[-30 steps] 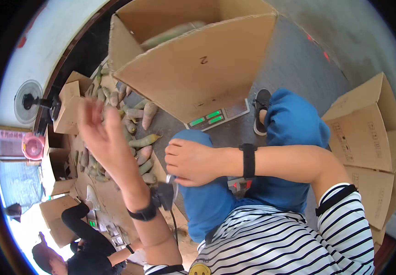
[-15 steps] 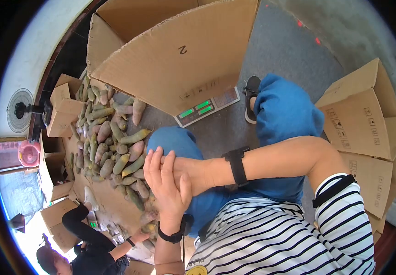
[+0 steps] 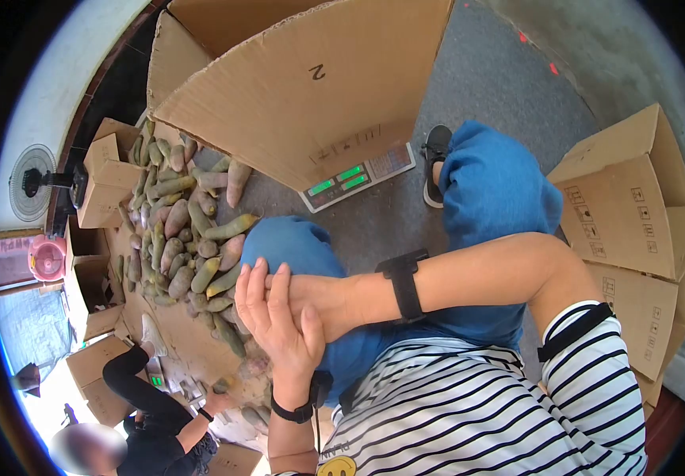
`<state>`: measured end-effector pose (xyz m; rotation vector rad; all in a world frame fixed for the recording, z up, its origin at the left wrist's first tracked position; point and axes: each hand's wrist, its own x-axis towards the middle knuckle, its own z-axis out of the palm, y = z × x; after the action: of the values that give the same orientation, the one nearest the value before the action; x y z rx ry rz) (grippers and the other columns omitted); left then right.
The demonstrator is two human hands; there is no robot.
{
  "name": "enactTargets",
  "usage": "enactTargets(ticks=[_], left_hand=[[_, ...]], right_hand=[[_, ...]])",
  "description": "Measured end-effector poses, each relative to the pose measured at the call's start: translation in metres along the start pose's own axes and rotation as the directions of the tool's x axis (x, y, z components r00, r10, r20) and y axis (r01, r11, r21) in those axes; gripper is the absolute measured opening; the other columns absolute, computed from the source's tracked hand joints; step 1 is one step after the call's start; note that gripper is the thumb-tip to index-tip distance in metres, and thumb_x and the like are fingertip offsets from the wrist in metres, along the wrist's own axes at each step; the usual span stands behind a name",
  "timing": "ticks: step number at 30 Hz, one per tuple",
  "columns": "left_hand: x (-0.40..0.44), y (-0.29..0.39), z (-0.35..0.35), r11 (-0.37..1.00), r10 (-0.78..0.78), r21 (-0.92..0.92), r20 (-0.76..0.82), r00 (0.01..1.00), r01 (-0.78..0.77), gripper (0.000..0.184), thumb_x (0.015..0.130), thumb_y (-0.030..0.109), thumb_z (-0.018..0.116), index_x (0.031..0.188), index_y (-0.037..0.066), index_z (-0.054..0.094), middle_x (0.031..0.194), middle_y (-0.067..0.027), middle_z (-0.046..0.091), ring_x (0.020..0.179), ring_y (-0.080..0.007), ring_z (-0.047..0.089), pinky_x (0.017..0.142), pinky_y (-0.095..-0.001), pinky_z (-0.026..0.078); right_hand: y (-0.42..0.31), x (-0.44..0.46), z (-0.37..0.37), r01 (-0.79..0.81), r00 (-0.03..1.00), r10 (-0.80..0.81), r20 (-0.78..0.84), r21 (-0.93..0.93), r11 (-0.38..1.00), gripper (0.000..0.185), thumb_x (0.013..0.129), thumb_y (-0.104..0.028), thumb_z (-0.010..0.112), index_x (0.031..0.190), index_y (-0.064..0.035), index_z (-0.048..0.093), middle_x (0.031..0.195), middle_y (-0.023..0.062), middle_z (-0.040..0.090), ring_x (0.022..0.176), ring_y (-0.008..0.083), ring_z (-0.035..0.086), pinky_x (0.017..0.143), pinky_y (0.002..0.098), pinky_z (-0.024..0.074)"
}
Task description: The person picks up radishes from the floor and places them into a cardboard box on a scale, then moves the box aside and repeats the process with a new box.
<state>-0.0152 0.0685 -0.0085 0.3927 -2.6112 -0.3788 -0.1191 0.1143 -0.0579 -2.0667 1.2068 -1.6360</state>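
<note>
White shirt (image 3: pixel 438 404) with black stripes, yellow smiley (image 3: pixel 336 466) and dark lettering (image 3: pixel 331 450); black band (image 3: pixel 576 334) on right sleeve (image 3: pixel 596 381). 2 black wrist straps (image 3: pixel 410 297), left one with small black box (image 3: pixel 323 387) and thin dark cable (image 3: pixel 318 428). Blue trousers (image 3: pixel 501 190), dark shoe (image 3: pixel 436 143), pale sole (image 3: pixel 431 198).

Big carton (image 3: pixel 311 103) is showing matt brown cardboard, rough along the edge. Scale (image 3: pixel 333 195) under the carton is showing smooth pale plastic with glossy display windows (image 3: pixel 350 172). Root vegetables (image 3: pixel 180 218) left of the carton are looking rough-skinned, mostly dull. Floor (image 3: pixel 509 111) right of it is looking matt. Blue trousers (image 3: pixel 501 178), striped shirt (image 3: pixel 469 412) below it are showing soft, matt, creasing cloth.
</note>
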Motion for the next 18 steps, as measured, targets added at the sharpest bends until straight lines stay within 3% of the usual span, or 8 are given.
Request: enactTargets(ticks=[2, 6, 9, 11, 18], left_hand=[[-0.003, 0.004, -0.005, 1.0, 0.012, 0.016, -0.03, 0.999, -0.012, 0.045, 0.082, 0.023, 0.048, 0.119, 0.0, 0.058, 0.132, -0.0232, 0.047, 0.126, -0.0429, 0.04, 0.104, -0.052, 0.031], [-0.016, 0.003, 0.003, 0.998, 0.019, 0.055, -0.079, 0.997, -0.015, 0.045, 0.083, 0.025, 0.045, 0.117, -0.001, 0.058, 0.13, -0.0244, 0.049, 0.124, -0.0436, 0.042, 0.103, -0.0527, 0.033], [-0.023, -0.004, 0.017, 0.992, -0.064, 0.097, -0.206, 0.976, 0.086, 0.044, 0.083, 0.025, 0.044, 0.115, -0.001, 0.059, 0.128, -0.0254, 0.05, 0.122, -0.044, 0.044, 0.102, -0.0532, 0.033], [-0.016, -0.003, 0.008, 0.998, -0.01, 0.058, -0.137, 0.99, 0.018, 0.046, 0.084, 0.029, 0.043, 0.116, 0.0, 0.059, 0.13, -0.0242, 0.049, 0.123, -0.0437, 0.042, 0.102, -0.0532, 0.033], [-0.017, -0.007, 0.005, 1.0, -0.012, 0.006, -0.1, 0.995, 0.013, 0.05, 0.087, 0.036, 0.042, 0.119, 0.002, 0.058, 0.132, -0.0215, 0.047, 0.126, -0.0426, 0.039, 0.103, -0.0534, 0.031]], right_hand=[[-0.002, 0.002, 0.007, 0.09, 0.996, -0.09, 0.004, -0.07, 0.993, 0.023, 0.069, -0.014, 0.061, 0.086, 0.0006, 0.058, 0.091, 0.0152, 0.06, 0.089, 0.0285, 0.056, 0.08, 0.036, 0.0461], [-0.002, -0.002, 0.015, 0.111, 0.994, -0.11, 0.028, -0.023, 0.994, 0.024, 0.068, -0.014, 0.061, 0.085, 0.0018, 0.057, 0.09, 0.0161, 0.06, 0.088, 0.0288, 0.056, 0.078, 0.0358, 0.0469], [-0.001, 0.0, 0.011, 0.123, 0.992, -0.122, 0.04, -0.039, 0.992, 0.024, 0.069, -0.015, 0.061, 0.085, 0.0022, 0.058, 0.089, 0.0168, 0.06, 0.089, 0.0297, 0.056, 0.078, 0.0367, 0.0469], [-0.001, 0.003, 0.008, 0.108, 0.994, -0.108, 0.024, -0.012, 0.994, 0.025, 0.07, -0.016, 0.06, 0.086, 0.0024, 0.057, 0.09, 0.017, 0.06, 0.089, 0.0303, 0.056, 0.078, 0.037, 0.0469], [-0.003, 0.002, 0.007, 0.05, 0.998, -0.051, 0.027, 0.042, 0.998, 0.026, 0.07, -0.016, 0.06, 0.088, 0.003, 0.057, 0.092, 0.0167, 0.06, 0.091, 0.0291, 0.056, 0.081, 0.036, 0.0466]])
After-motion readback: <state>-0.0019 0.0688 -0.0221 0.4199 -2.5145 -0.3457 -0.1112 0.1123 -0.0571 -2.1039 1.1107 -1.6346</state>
